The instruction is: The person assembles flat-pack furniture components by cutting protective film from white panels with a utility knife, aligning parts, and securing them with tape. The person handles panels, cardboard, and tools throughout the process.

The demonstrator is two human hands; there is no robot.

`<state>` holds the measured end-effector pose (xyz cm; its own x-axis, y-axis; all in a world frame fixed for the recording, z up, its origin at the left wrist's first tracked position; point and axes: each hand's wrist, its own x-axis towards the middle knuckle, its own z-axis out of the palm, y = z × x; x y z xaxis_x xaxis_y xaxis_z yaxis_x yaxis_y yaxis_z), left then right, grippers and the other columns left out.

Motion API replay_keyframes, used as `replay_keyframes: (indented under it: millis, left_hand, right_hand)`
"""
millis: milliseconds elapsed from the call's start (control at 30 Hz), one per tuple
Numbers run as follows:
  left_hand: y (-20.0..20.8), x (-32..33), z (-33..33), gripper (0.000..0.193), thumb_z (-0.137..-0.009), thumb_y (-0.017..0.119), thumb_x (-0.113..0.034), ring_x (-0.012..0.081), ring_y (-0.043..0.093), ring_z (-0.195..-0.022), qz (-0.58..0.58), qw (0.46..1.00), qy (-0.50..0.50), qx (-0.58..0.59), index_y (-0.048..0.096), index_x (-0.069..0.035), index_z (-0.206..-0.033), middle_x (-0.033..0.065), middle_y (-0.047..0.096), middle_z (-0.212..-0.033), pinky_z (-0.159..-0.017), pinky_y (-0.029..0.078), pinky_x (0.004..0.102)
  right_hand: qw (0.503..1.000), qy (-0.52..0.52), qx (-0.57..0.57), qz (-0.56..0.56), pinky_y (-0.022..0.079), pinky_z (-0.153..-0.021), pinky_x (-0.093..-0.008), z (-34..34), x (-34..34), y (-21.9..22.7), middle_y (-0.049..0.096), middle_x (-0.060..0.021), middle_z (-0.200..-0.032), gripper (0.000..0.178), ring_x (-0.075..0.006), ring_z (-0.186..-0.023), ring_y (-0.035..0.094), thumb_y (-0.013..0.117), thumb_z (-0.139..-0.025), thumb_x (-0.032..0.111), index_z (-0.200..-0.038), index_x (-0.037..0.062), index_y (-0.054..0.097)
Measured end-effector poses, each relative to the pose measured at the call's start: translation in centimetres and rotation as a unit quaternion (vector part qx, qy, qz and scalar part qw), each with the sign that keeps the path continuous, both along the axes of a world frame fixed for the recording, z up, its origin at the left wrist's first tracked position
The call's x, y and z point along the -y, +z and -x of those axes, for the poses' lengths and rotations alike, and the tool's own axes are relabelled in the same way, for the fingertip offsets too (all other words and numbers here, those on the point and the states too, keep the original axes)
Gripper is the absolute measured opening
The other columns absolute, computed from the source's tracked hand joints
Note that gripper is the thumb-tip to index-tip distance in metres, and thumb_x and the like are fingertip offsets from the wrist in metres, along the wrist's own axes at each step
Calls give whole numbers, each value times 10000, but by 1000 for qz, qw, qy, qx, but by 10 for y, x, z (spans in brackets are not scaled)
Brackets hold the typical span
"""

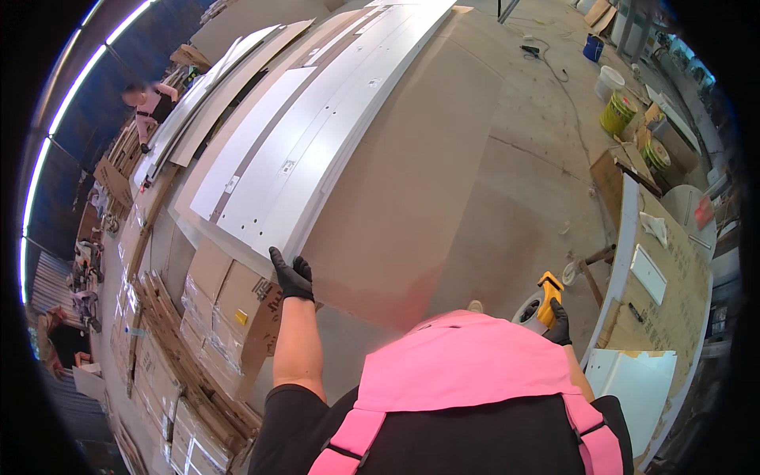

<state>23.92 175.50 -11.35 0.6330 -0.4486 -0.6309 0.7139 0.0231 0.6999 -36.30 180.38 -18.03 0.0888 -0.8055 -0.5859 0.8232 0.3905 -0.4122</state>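
My left hand (293,279), in a black glove, is against the near right corner of the long white panels (317,150). Its thumb and fingers are spread apart at the panel edge. The panels lie stacked lengthwise, with several small holes and small labels on top. Underneath, a large brown cardboard sheet (412,190) extends to the right. In my right hand (559,326), also black-gloved, is a yellow tape dispenser (548,299) carrying a wide roll of tape (528,309). The dispenser is out to my right, away from the panels.
Wrapped cardboard boxes (214,317) are stacked at the left. On the right stands a worktable (681,317) with a small white panel (649,274) and a black marker (636,312). Farther back are buckets (617,113) and a cable on the floor. Another person (150,107) is at the far left.
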Motion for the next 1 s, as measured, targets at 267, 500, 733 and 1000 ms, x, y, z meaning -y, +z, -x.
replay_keyframes:
  millis: [267, 500, 733, 1000]
  left_hand:
    - [-57, -77, 9, 342, -930, 569, -483, 131, 487, -564, 55, 987, -2, 148, 575, -174, -783, -33, 524, -653, -521, 396, 275]
    - [-109, -91, 20, 387, -919, 630, -356, 167, 587, -1048, 107, 984, -58, 129, 579, -98, -1203, 22, 627, -1102, -895, 482, 361]
    - [-54, -57, -9, 370, -973, 550, -355, 216, 602, -981, 354, 932, -12, -83, 602, -38, -1158, 67, 642, -1085, -839, 494, 335]
    - [5, -38, -6, 483, -907, 639, -379, 224, 597, -985, 143, 985, -7, 98, 581, -2, -1204, 85, 611, -1081, -840, 505, 364]
  right_hand:
    - [992, 88, 41, 82, 477, -945, -474, -23, 39, -10, 621, -143, -1058, 448, -309, -1000, 609, 633, -875, 340, -1193, 38, 543]
    - [988, 146, -45, -25, 498, -904, -488, -36, 56, -11, 635, -113, -1046, 459, -295, -992, 611, 641, -863, 360, -1205, 66, 557]
    - [989, 136, -43, -42, 496, -909, -518, -55, 81, -9, 634, -138, -1032, 484, -320, -968, 621, 659, -844, 349, -1218, 66, 540]
    - [978, 206, -2, -9, 520, -871, -485, -90, 104, -11, 665, -136, -985, 350, -313, -922, 649, 636, -864, 263, -1136, 52, 579]
